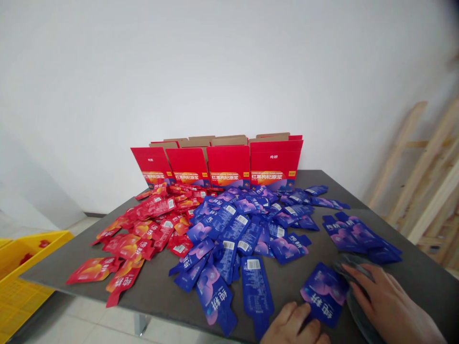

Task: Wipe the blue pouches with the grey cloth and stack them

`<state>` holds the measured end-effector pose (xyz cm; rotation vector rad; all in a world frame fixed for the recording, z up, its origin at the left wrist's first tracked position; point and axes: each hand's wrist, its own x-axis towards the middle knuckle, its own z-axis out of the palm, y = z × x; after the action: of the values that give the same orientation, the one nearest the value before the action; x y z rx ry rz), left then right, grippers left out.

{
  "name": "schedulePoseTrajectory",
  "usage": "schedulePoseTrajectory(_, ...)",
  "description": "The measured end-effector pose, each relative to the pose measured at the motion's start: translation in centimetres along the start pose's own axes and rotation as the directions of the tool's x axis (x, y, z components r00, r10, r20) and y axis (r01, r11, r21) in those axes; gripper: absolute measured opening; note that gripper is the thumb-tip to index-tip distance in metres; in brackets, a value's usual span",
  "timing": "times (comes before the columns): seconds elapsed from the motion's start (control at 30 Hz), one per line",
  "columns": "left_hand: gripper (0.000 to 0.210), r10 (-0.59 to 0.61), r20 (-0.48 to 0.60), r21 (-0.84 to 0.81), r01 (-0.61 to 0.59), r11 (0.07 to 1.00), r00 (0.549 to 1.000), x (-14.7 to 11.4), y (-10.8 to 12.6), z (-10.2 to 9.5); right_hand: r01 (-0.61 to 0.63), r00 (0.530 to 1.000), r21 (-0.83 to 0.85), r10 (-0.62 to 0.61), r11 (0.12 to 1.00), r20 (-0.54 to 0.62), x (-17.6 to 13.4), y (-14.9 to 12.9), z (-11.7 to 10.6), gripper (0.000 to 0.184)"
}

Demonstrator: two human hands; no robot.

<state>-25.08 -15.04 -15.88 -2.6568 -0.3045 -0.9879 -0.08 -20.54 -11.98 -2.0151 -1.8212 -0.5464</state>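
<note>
A single blue pouch (pixel 324 292) with pink and purple artwork lies near the front right of the table, printed face up. My left hand (pixel 294 327) is closed at its lower left edge, fingers curled, partly cut off by the frame. In my right hand (pixel 390 303) a dark grey cloth (pixel 358 306) is bunched under the fingers and touches the pouch's right side. Just beyond lies a small stack of blue pouches (pixel 358 236). Left of my hands, another blue pouch (pixel 256 291) shows its barcode side.
A heap of blue pouches (pixel 229 224) spreads over the middle of the dark table (pixel 161 282), with red pouches (pixel 143 234) to its left. Open red cartons (pixel 229 165) stand in a row behind. A yellow crate (pixel 32 286) is at left; wooden slats (pixel 430 191) lean at right.
</note>
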Motion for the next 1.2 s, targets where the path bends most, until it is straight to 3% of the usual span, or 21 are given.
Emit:
schedulePoseTrajectory(0.1,0.010,0.010,-0.043,0.025,-0.009,1.000,0.999,0.1,0.5,0.9,0.194,0.981,0.022,-0.194,0.981,-0.006,-0.3,-3.0,-1.2,0.038)
schedulePoseTrajectory(0.2,0.013,0.026,-0.151,0.046,-0.020,0.999,0.988,0.1,0.5,1.1,0.357,0.934,0.066,-0.357,0.932,-0.006,-0.5,-5.4,-1.5,0.041)
schedulePoseTrajectory(0.33,0.016,-0.027,-0.295,0.042,0.041,0.998,0.955,0.0,0.5,0.7,0.210,0.976,0.066,-0.214,0.975,0.047,-0.2,-5.0,-0.4,0.036)
schedulePoseTrajectory(0.5,0.013,-0.043,-0.366,0.054,0.068,0.996,0.929,0.2,0.7,0.8,0.004,0.997,0.055,-0.008,0.998,0.074,0.5,-0.8,1.3,0.044)
schedulePoseTrajectory(0.6,0.012,-0.019,-0.287,0.068,0.040,0.997,0.958,0.0,0.7,1.0,-0.046,0.996,0.077,0.041,0.996,0.073,0.4,1.1,1.5,0.048)
schedulePoseTrajectory(0.7,0.010,0.020,-0.070,0.065,-0.015,0.998,0.997,-0.2,0.6,1.0,-0.013,0.997,0.066,0.009,0.998,0.071,-0.7,1.1,1.1,0.045)
schedulePoseTrajectory(0.77,0.009,0.048,0.020,0.042,-0.048,0.998,0.999,-0.2,0.5,0.8,0.103,0.991,0.075,-0.109,0.992,0.081,-1.8,0.1,0.7,0.041)
schedulePoseTrajectory(0.83,0.009,0.065,0.063,0.029,-0.067,0.997,0.996,-0.2,0.5,0.6,0.261,0.960,0.112,-0.271,0.959,0.075,-2.6,-1.1,0.2,0.044)
schedulePoseTrajectory(0.9,0.010,0.071,0.106,0.024,-0.074,0.997,0.992,-0.3,0.6,0.5,0.346,0.932,0.134,-0.357,0.929,0.064,-3.0,-2.1,0.0,0.048)
schedulePoseTrajectory(1.03,0.008,0.060,0.126,0.001,-0.061,0.998,0.990,-0.7,0.8,0.9,0.222,0.965,0.127,-0.237,0.967,0.116,-2.5,-2.5,0.1,0.041)
schedulePoseTrajectory(1.2,0.009,0.040,0.063,-0.005,-0.039,0.999,0.997,-0.5,0.6,0.8,0.005,0.993,0.121,-0.019,0.993,0.113,-1.5,-0.2,1.1,0.042)
